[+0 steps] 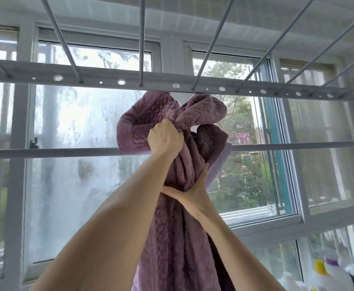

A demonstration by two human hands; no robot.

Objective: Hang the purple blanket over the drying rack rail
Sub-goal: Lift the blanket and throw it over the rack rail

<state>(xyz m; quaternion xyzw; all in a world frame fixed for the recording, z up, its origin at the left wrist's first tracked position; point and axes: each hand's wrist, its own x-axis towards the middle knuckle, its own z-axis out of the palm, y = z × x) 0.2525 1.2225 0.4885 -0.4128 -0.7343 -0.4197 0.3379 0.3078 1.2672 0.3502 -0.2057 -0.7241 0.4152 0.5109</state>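
Observation:
The purple quilted blanket (167,238) is bunched into a thick column that I hold up in front of the window. My left hand (165,138) grips the gathered fabric high up, just under its two bulging top folds. My right hand (192,193) clasps the bundle lower down, thumb across the front and fingers along the right side. The blanket's top reaches the underside of the grey drying rack rail (100,79), a perforated bar running across the view. A thinner rail (52,152) crosses behind the blanket at mid height.
Several thin rods (142,36) run from the perforated bar back over my head. Behind stands a large window (87,175), frosted on the left, with trees visible on the right. Bottles (323,274) stand at the lower right corner.

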